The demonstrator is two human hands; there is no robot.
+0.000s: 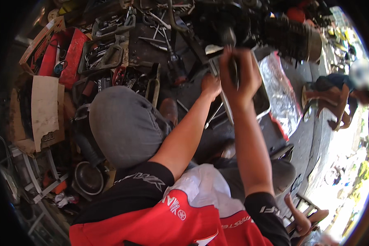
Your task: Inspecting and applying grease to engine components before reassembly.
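My right hand (242,78) is raised in front of the dark machine part (221,18), its fingers closed round a slim metal tool (235,70). The hand is blurred, so the tool's exact kind does not show. Just above the fist, a shiny rounded metal piece (228,37) juts from the machine. Lower and to the left, my left hand (211,87) is closed beside the rim of a grey tray (267,108); whatever is in its fingers is hidden. A thin metal rod (214,115) lies below that hand, by the tray's left side.
Bins of hand tools (104,55) and a red toolbox (71,55) stand at the left. Cardboard (45,106) and a round dark pan (88,178) lie nearer. Clear plastic wrap with red edges (281,92) is right of the tray. Another person (332,88) crouches at far right.
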